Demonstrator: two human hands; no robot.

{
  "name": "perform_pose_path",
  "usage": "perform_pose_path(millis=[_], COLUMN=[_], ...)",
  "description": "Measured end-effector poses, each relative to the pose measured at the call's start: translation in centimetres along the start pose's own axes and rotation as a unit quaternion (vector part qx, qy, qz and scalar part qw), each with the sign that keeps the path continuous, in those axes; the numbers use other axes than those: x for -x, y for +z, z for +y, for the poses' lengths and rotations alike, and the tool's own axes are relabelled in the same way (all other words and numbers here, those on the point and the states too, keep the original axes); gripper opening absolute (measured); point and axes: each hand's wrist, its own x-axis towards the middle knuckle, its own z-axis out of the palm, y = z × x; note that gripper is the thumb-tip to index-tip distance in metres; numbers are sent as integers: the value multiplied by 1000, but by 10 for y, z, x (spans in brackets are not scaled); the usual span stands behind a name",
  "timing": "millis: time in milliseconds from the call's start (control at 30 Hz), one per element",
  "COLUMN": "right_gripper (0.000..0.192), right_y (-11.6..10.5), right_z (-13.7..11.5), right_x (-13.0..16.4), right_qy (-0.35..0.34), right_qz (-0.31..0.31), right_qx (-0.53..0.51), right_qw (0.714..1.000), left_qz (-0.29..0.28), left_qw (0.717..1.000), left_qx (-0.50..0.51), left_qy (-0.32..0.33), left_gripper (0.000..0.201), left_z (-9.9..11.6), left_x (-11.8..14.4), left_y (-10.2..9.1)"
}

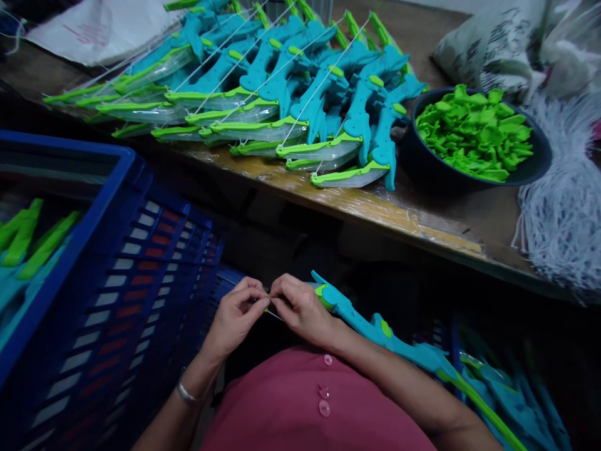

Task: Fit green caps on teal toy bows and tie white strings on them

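A blue-and-green toy bow [352, 316] lies across my lap, slanting down to the right under my right forearm. My left hand [239, 314] is closed in a pinch at the bow's green tip, where a thin white string [275, 315] shows. Close against it, my right hand [300, 307] also pinches at the string's end, thumb and forefinger together. Fingers cover the exact spot where string and tip meet. Part of the bow is hidden behind my right hand and arm.
Several strung toy bows [282, 81] are piled on the table [375, 207]. A dark bowl [539, 156] of green plastic pieces [474, 131] stands right, beside a bundle of white strings [554, 207]. A blue crate [126, 163] is left; more bows [511, 388] lie lower right.
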Motion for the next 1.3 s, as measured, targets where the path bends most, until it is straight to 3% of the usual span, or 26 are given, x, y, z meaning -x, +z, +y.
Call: perform_pose_path(millis=[233,400,633,867,1033,1167,1300], right_gripper=[10,10,8,10,12,13,12], right_y=[-2,2,3,2,4,5,5], right_z=[0,0,0,4,4,1,0], right_x=[3,3,-4,-3,0,1,-1], right_qy=[102,157,225,189,142,107,122], right_qz=[40,56,57,63,77,101,99], right_qx=[-9,-46,-105,-79,-38,37,52], right_qw=[994,985,967,977,986,988,986], left_qz=[42,38,82,133,131,117,97], left_qw=[997,998,996,987,985,993,990], left_qx=[-52,-37,3,-65,-94,-22,95], left_qy=[39,46,41,62,62,17,-31], left_gripper=[12,11,11,9,9,11,11], left_z=[1,-4,-5,6,9,4,-3], left_x=[2,2,3,5,2,-3,-5], left_y=[10,13,19,27,29,30,32])
